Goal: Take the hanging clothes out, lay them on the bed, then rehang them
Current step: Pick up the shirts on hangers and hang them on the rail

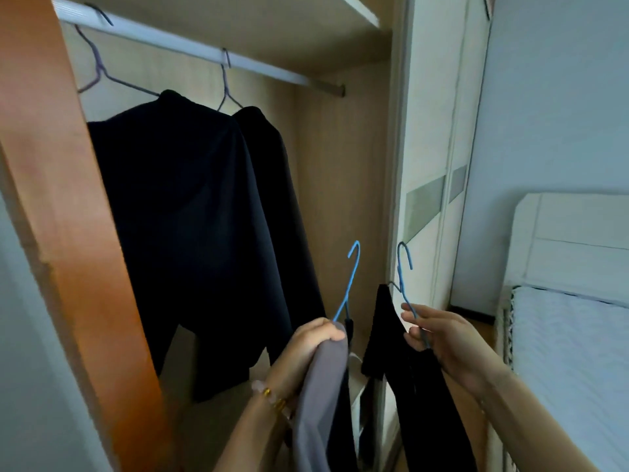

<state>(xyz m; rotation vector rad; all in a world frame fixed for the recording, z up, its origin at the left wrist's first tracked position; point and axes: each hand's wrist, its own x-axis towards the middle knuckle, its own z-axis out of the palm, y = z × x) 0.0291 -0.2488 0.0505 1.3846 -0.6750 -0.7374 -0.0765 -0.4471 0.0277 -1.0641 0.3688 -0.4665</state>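
A: What hangs in the wardrobe?

B: Two dark garments, upper left of the frame. The larger dark jacket [177, 212] hangs on a purple wire hanger [98, 68], and a second dark garment [272, 158] sits just behind it to the right on another thin hanger [225, 84]. Both hooks go over the white rail [190, 49] that runs from the top left down toward the centre.

A: And the hands?

B: Both are low in the frame, each closed around something. The left hand [313, 342], bottom centre, is curled tight over a grey garment [320, 403] at the neck of a blue hanger [350, 281], whose hook points up, free of the rail. A beaded bracelet [272, 395] circles that wrist.

A: The right one?

B: The right hand [442, 338], lower right of centre, pinches the wire of a second blue hanger [405, 267] between thumb and fingers. A black garment [408, 369] drapes down from it, near the wardrobe's white sliding door [429, 165].

A: Is the bed visible?

B: Yes, at the right edge: a white bed [571, 352] with a pale headboard [575, 240] above it. No clothes show on the visible part. An orange-brown wooden frame [61, 199] slants down the left side.
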